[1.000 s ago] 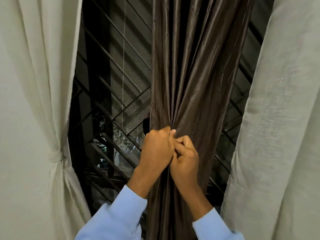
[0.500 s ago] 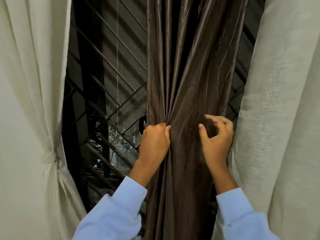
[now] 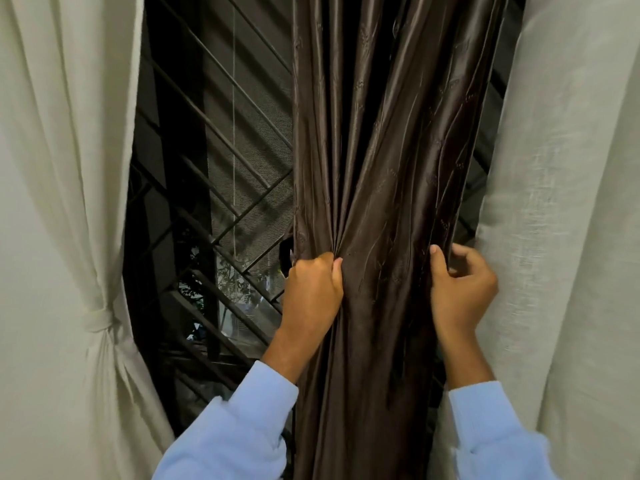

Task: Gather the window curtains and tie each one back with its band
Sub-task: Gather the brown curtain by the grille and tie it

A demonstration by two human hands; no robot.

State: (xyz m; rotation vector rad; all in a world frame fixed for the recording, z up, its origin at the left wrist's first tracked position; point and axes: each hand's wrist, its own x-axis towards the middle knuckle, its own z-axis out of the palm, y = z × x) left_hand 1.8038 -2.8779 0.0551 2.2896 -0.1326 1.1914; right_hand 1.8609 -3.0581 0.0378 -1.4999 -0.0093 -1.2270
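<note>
The brown curtain (image 3: pixel 388 168) is mid-gather: the left hand (image 3: pixel 313 289) is fisted tight on a bunch of its folds, while the right hand (image 3: pixel 462 289), half curled, hooks thumb and fingers round its right edge, just beside the loose cream curtain (image 3: pixel 571 237). Next, I judge, that edge must be drawn over to the left fist and a band found, none showing here. The grille (image 3: pixel 214 168) left of the brown curtain gives free room; beyond it the tied cream curtain (image 3: pixel 69 168) wears its band (image 3: pixel 97 318).

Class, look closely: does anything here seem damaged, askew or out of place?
Only a dark patch against the window mesh, beside the brown curtain above the left hand; possibly a hole, but unclear.
</note>
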